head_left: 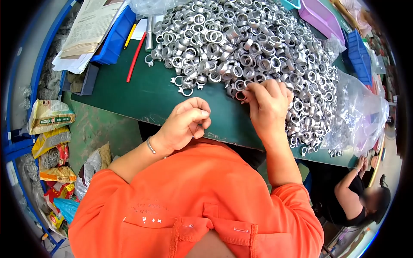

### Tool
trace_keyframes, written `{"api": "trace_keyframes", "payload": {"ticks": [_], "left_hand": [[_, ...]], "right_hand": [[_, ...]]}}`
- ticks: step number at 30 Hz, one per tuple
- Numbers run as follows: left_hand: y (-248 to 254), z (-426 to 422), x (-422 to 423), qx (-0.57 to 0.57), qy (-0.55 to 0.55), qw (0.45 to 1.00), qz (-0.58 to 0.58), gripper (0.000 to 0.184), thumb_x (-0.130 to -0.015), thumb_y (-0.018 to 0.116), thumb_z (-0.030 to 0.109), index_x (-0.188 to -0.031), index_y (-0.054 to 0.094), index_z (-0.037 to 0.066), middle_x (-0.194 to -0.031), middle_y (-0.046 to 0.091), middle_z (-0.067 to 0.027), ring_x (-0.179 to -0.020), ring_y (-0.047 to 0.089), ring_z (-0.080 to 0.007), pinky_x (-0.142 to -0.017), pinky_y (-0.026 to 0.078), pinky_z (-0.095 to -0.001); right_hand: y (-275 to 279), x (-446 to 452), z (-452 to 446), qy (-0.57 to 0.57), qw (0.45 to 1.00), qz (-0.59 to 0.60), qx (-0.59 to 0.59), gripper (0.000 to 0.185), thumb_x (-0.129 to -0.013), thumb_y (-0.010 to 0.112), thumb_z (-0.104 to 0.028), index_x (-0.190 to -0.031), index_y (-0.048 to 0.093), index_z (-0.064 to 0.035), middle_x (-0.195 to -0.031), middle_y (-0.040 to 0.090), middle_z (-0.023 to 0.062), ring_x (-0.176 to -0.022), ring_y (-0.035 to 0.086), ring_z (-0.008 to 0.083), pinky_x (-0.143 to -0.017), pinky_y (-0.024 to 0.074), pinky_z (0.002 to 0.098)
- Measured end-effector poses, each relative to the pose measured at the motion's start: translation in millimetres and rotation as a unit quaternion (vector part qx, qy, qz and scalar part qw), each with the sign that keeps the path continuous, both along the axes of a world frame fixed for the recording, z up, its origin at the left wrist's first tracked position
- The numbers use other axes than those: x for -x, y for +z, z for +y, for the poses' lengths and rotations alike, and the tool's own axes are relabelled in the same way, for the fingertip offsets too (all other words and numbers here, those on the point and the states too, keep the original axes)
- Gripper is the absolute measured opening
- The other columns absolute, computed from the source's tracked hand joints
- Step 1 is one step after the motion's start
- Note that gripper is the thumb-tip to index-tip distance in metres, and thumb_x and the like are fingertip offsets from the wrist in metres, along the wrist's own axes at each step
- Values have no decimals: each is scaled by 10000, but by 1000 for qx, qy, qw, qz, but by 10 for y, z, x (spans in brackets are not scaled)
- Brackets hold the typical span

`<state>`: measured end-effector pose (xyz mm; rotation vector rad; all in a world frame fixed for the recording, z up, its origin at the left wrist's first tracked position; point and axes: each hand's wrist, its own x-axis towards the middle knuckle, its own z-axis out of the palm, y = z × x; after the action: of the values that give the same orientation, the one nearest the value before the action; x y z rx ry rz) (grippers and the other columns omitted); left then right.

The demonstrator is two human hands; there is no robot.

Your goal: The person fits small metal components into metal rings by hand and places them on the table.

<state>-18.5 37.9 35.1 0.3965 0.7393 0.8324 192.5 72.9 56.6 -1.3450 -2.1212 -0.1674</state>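
Observation:
A large heap of grey metal rings (pixel 258 47), many with small side lugs, covers the green table (pixel 116 90). My right hand (pixel 269 101) is at the heap's near edge, its thumb and index finger pinched on a metal ring (pixel 240 96) whose inside looks reddish. My left hand (pixel 187 121) hovers by the table's front edge, left of the heap, with its fingers curled together; whether anything small is inside cannot be made out. Two loose rings (pixel 186 91) lie just beyond the left hand.
A red pen (pixel 136 57) and a yellow pen (pixel 130 36) lie left of the heap, beside a blue bin (pixel 114 38) with papers. Clear plastic bags (pixel 357 112) lie at the right. Another person (pixel 352 195) sits at the lower right.

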Motion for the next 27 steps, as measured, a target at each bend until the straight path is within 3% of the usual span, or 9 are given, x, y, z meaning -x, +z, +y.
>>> {"api": "trace_keyframes", "payload": {"ticks": [6, 11, 13, 14, 16, 18, 20, 21, 27], "left_hand": [[33, -21, -40, -12, -3, 999, 31, 82, -852, 561, 60, -923, 539, 25, -792, 502, -10, -621, 460, -61, -430, 337, -171], [73, -57, -69, -137, -9, 981, 135, 60, -821, 619, 38, -861, 597, -1, -757, 536, -5, -500, 423, -36, -418, 330, -172], [76, -68, -80, -168, -2, 973, 160, 68, -818, 628, 46, -863, 610, -2, -696, 540, 10, -490, 423, -26, -417, 321, -168], [79, -69, -80, -176, -2, 970, 168, 62, -804, 632, 22, -846, 601, -10, -769, 546, -10, -508, 440, -40, -426, 341, -174], [87, -68, -78, -184, -1, 967, 176, 62, -789, 636, -2, -830, 592, -18, -842, 551, -31, -527, 458, -55, -435, 361, -181], [97, -64, -70, -296, -4, 920, 257, 68, -776, 646, -6, -831, 605, -8, -849, 563, -37, -597, 499, -69, -499, 395, -187], [38, -48, -68, -365, 9, 888, 279, 78, -770, 650, -9, -837, 611, -3, -849, 565, -38, -644, 513, -78, -547, 409, -194], [17, -41, -70, -432, 20, 851, 298, 89, -763, 653, -12, -843, 616, 2, -848, 568, -39, -692, 527, -87, -594, 423, -201], [65, -62, -72, -408, 14, 846, 343, 115, -748, 670, -8, -848, 616, 9, -845, 568, -39, -746, 532, -102, -650, 425, -214]], "right_hand": [[-162, 219, -219, 214, 943, 232, 108, 219, -650, 697, 16, -832, 589, -38, -767, 586, 75, -668, 541, 254, -580, 433, 327], [-226, 276, -323, 222, 939, 241, 103, 209, -662, 675, 53, -830, 575, -22, -807, 604, 102, -697, 574, 256, -604, 461, 314], [-239, 258, -324, 199, 922, 296, 152, 179, -682, 624, 95, -806, 559, -18, -828, 604, 112, -724, 588, 269, -630, 470, 298], [-286, 227, -321, 193, 908, 326, 176, 163, -756, 550, 111, -858, 538, -15, -864, 610, 107, -754, 606, 221, -658, 481, 267], [-312, 278, -389, 115, 767, 527, 347, 124, -836, 502, 73, -932, 507, -5, -884, 606, 99, -769, 602, 156, -668, 491, 252], [-273, 229, -363, 130, 734, 534, 398, 145, -889, 462, 17, -1033, 484, 10, -903, 593, 88, -781, 591, 119, -672, 493, 242], [-206, 213, -362, 155, 584, 614, 508, 181, -897, 481, -22, -1073, 486, 21, -899, 586, 89, -782, 588, 125, -664, 486, 237], [-197, 230, -391, 168, 590, 609, 503, 237, -899, 507, -67, -1117, 479, 22, -914, 583, 80, -793, 583, 118, -668, 483, 232], [-348, 258, -420, 203, 702, 556, 395, 313, -781, 636, 35, -1068, 511, 20, -954, 561, 77, -825, 586, 124, -705, 500, 237]]}}
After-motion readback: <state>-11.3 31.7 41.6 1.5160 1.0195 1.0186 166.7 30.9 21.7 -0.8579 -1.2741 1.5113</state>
